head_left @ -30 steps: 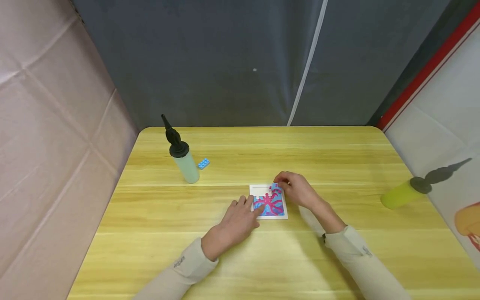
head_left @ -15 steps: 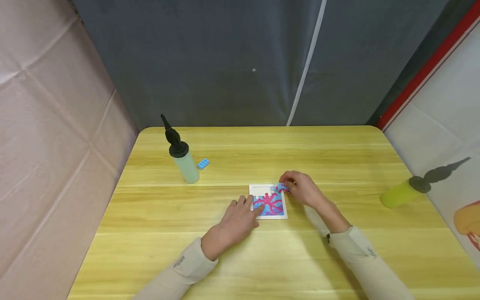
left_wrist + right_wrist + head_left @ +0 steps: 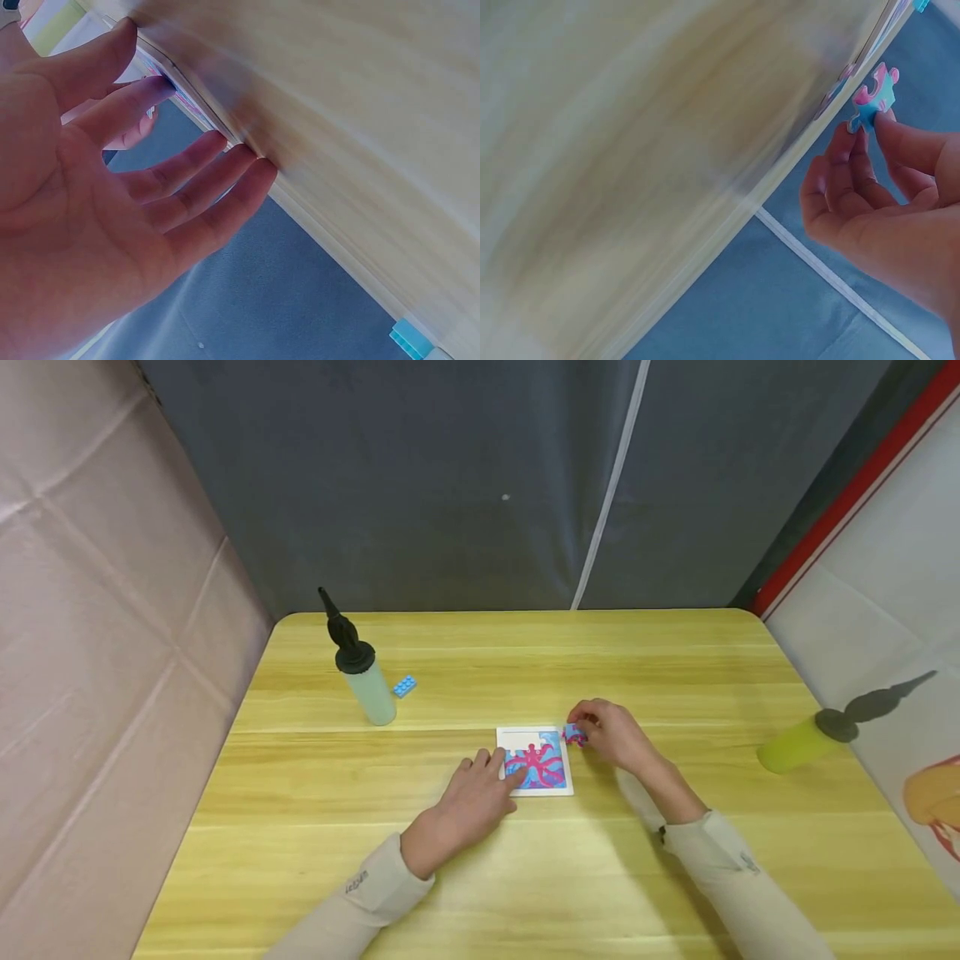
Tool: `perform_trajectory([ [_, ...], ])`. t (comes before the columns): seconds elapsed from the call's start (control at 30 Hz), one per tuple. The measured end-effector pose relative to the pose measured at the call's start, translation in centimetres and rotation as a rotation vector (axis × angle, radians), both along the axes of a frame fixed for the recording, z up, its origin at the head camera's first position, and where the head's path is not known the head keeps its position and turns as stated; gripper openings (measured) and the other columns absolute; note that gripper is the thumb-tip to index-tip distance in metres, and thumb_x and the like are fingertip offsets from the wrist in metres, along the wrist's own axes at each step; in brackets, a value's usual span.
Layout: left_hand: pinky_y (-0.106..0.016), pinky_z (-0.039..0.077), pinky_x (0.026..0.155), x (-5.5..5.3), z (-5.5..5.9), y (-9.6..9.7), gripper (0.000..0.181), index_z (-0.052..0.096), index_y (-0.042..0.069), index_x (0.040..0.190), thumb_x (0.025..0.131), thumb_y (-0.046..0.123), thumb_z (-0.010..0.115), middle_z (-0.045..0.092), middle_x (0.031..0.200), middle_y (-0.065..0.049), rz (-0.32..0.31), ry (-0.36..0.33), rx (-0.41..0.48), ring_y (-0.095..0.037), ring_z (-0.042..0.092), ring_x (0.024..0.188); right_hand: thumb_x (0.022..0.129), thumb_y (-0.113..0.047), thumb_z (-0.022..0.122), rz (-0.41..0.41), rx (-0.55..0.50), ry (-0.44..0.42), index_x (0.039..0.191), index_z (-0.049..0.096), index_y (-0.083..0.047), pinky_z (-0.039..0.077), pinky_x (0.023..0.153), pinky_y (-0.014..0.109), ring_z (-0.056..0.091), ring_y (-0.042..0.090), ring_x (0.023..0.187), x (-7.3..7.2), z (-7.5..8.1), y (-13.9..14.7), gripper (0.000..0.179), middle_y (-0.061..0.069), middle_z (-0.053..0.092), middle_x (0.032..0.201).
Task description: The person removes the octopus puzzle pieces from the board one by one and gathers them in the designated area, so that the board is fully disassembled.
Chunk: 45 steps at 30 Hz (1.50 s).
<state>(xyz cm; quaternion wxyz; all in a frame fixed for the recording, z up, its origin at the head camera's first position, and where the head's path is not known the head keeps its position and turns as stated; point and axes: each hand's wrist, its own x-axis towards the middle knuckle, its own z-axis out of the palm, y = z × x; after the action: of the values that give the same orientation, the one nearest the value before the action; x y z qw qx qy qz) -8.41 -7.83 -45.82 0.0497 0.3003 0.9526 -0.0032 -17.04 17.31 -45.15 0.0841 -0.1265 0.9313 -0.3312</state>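
A small square jigsaw puzzle (image 3: 535, 766) with a pink octopus on blue lies in a white frame, with bare white backing showing at its upper left. My left hand (image 3: 471, 810) rests at its left edge; the index fingertip (image 3: 159, 88) touches the picture and the other fingers stretch along the frame and table. Just right of the puzzle's top right corner, my right hand (image 3: 615, 737) pinches a blue and pink puzzle piece (image 3: 874, 97) between thumb and fingers, raised off the table. Below it in the right wrist view, a flat pink and blue shape (image 3: 834, 91) lies on the tabletop.
A pale green bottle-shaped pump (image 3: 372, 695) with a black nozzle stands at the left, a blue toy brick (image 3: 405, 686) beside it. Near the right edge of the wooden table (image 3: 300, 860) is a yellow-green pump (image 3: 797, 747) with a dark top. A dark curtain hangs behind.
My right hand has drawn the puzzle piece rightward, off the puzzle's top right area and past the frame's edge. My left hand has stayed in place on the puzzle.
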Motion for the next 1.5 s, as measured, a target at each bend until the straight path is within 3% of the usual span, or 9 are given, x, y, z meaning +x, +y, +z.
perform_trajectory([
  [0.27,-0.035,0.050,0.082,-0.1,0.1,0.0,0.051,0.057,0.027,0.149,0.100,0.040,0.066,0.056,0.142,-0.014,0.001,-0.002,0.001,-0.027,0.054,0.110,0.102,0.000,0.052,-0.018,0.010,0.009,0.105,0.073,-0.004,0.049,0.072,0.033,0.058,0.025,0.088,0.0,0.1,0.9,0.021,0.020,0.069,0.112],
  [0.67,-0.040,0.052,0.091,-0.2,0.2,0.1,0.052,0.056,0.026,0.150,0.101,0.040,0.065,0.055,0.146,-0.015,0.003,-0.028,0.005,-0.030,0.054,0.119,0.103,0.000,0.052,-0.057,0.024,0.025,0.105,0.074,-0.004,0.050,0.078,0.038,0.059,0.028,0.093,0.1,0.1,2.6,0.022,0.022,0.069,0.116],
  [1.17,-0.034,0.046,0.078,0.0,-0.3,-0.2,0.050,0.059,0.025,0.147,0.100,0.039,0.067,0.057,0.136,-0.015,-0.002,-0.026,0.057,-0.027,0.052,0.104,0.101,0.002,0.050,-0.069,0.043,0.003,0.104,0.073,-0.001,0.047,0.073,0.033,0.058,0.026,0.088,0.1,0.0,3.6,0.023,0.023,0.067,0.112],
  [1.5,-0.033,0.047,0.075,-0.1,-0.4,-0.1,0.050,0.061,0.025,0.145,0.097,0.038,0.071,0.058,0.129,-0.013,-0.016,0.039,0.045,-0.026,0.053,0.100,0.099,0.003,0.050,-0.086,0.074,0.001,0.101,0.075,-0.003,0.042,0.072,0.033,0.054,0.026,0.088,-0.2,0.0,3.8,0.025,0.021,0.064,0.107],
])
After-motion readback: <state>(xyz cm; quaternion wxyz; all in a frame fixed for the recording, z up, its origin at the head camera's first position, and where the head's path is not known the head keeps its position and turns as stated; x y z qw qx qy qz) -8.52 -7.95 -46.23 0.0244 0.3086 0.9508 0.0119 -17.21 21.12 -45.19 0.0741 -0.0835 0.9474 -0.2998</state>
